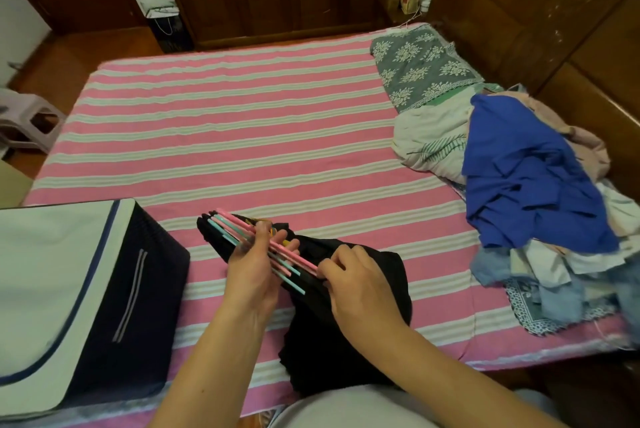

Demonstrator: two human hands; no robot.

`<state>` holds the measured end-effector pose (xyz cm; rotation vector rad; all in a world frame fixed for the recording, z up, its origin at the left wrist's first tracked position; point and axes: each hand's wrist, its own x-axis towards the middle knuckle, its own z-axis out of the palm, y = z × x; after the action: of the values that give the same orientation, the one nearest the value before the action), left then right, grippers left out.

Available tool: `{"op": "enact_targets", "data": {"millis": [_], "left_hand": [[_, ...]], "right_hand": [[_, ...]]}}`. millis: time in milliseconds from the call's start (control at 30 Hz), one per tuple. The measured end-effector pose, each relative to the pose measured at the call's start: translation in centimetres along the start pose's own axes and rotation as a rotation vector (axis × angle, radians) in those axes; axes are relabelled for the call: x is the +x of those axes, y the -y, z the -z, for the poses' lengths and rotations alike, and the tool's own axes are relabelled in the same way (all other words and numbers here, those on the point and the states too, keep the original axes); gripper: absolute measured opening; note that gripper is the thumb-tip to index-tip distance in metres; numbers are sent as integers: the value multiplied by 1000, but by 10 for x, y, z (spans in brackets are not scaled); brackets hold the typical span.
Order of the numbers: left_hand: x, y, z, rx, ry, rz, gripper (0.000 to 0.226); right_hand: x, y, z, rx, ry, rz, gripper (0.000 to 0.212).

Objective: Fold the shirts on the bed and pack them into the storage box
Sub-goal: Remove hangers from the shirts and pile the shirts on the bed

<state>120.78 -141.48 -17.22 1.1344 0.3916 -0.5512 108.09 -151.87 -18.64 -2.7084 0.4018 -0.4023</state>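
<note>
- A black shirt with pink and turquoise stripes (pixel 277 254) lies bunched on the pink-and-white striped bed (pixel 242 115) at about 6 o'clock, its lower part draping over the bed's near edge
- The left hand (pixel 254 264) pinches the striped part of the shirt, thumb on top and fingers curled beneath; the right hand (pixel 356 285) grips the black cloth just beside it at 3 o'clock, fingers curled into the fabric
- A dark navy fabric storage box with a white lid (pixel 86 289) sits on the bed at 8 o'clock, apart from the shirt
- A heap of unfolded clothes topped by a bright blue garment (pixel 530 178) lies at 3 o'clock; a grey floral pillow (pixel 422 67) rests at 1 o'clock
</note>
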Motion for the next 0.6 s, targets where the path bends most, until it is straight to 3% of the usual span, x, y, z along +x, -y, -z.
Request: {"op": "enact_targets", "data": {"millis": [200,367,500,600], "left_hand": [[-5,2,3,69,27,57,37],[15,9,-1,-65,3,100,42],[36,-1,-2,-214,-59,147,17],[64,-11,17,-275,-65,222,21]], "right_hand": [[-12,-4,-3,-26,66,20,15],[-1,-8,-9,-42,-43,-24,17],[-18,-45,5,-88,-111,-34,25],[-62,-86,24,-159,-90,-84,22]]}}
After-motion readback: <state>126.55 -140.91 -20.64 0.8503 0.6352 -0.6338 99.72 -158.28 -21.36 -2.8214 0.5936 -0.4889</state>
